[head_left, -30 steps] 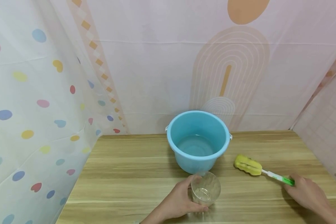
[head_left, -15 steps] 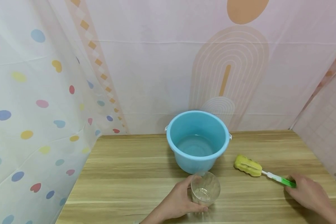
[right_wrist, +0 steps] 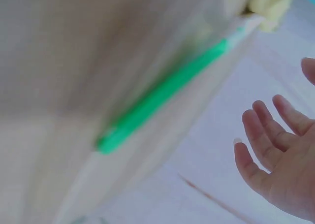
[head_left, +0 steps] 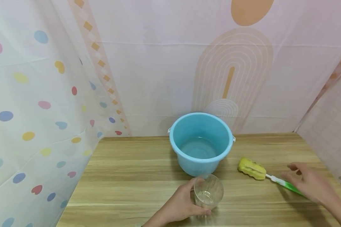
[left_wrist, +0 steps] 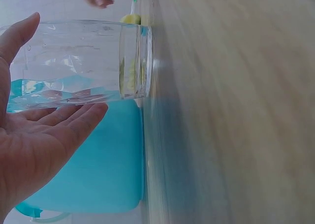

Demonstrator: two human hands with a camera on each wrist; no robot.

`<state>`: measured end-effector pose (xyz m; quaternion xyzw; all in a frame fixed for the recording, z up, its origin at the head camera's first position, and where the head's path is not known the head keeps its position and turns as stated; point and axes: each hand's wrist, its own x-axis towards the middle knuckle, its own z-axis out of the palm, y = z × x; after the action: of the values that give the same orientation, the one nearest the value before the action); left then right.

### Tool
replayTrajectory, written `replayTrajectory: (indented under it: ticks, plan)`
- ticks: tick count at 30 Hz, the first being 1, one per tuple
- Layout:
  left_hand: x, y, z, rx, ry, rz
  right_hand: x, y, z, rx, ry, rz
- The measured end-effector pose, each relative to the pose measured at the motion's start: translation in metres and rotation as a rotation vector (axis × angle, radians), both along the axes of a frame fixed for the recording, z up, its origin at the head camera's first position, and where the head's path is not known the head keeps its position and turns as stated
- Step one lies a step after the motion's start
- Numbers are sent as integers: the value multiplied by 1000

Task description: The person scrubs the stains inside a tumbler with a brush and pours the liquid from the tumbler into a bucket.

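Note:
My left hand (head_left: 179, 202) holds a clear drinking glass (head_left: 209, 192) upright on the wooden table, thumb on the near side and fingers on the far side. In the left wrist view the base of the glass meets the tabletop. To the right lies a sponge bottle brush (head_left: 252, 169) with a yellow head and a white and green handle (right_wrist: 162, 96). My right hand (head_left: 314, 184) hovers over the handle's end, apart from it, its fingers loosely spread and holding nothing, as the right wrist view shows.
Behind the glass stands a light blue bucket (head_left: 199, 167) with water in its bottom. Patterned curtains (head_left: 147, 78) close off the back and both sides of the wooden table (head_left: 125, 183).
My right hand has let go of the brush handle and risen off it, leaving the brush lying on the table. The left hand and the glass have stayed put.

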<state>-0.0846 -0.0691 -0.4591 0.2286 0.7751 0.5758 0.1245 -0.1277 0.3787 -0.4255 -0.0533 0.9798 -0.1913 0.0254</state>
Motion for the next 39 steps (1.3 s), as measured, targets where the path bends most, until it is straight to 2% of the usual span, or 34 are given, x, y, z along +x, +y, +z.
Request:
replayTrajectory:
  ticks: [9,17,30,39]
  plan:
    - [0,0,0,-3,-2,3,-6,-27,32,-75,191,20]
    - [0,-1,-1,11,-3,-8,-11,-51,50,-149,210,29]
    - [0,-1,-1,8,-11,-9,-18,-101,53,-299,350,77]
    - [0,-1,-1,11,7,-16,-23,-134,49,-361,334,82]
